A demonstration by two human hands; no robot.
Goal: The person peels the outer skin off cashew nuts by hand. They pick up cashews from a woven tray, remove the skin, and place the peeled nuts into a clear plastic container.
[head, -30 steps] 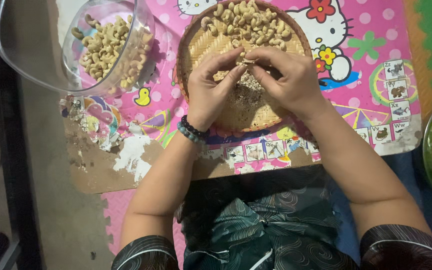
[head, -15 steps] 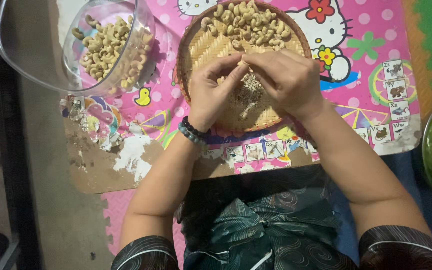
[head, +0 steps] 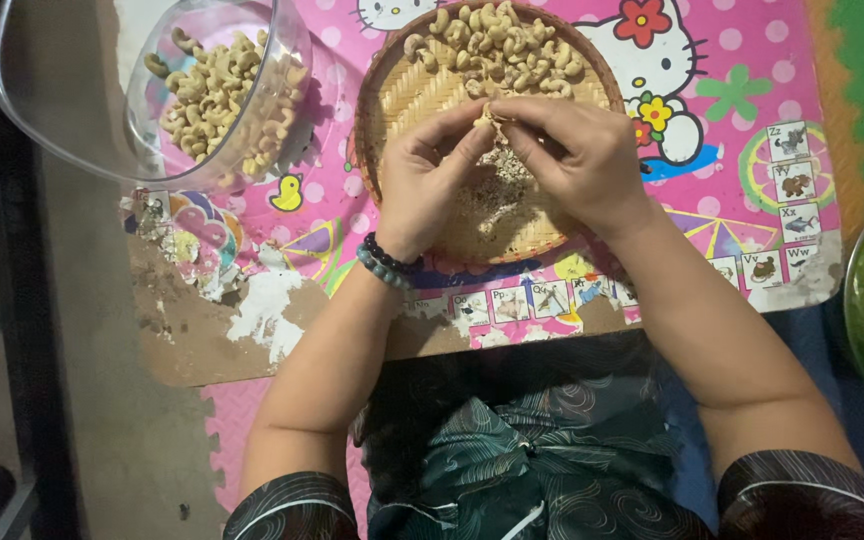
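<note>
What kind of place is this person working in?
Probably a home, with the person seated low on the floor. A worn children's picture board serves as the work surface, foam mat tiles lie below it, and a woven tray holds cashews.

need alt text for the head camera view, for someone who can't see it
Two hands, left hand and right hand, pinch one cashew together over a round woven tray with more cashews at its far side. A clear bowl of cashews sits to the left on a pink mat.
</note>
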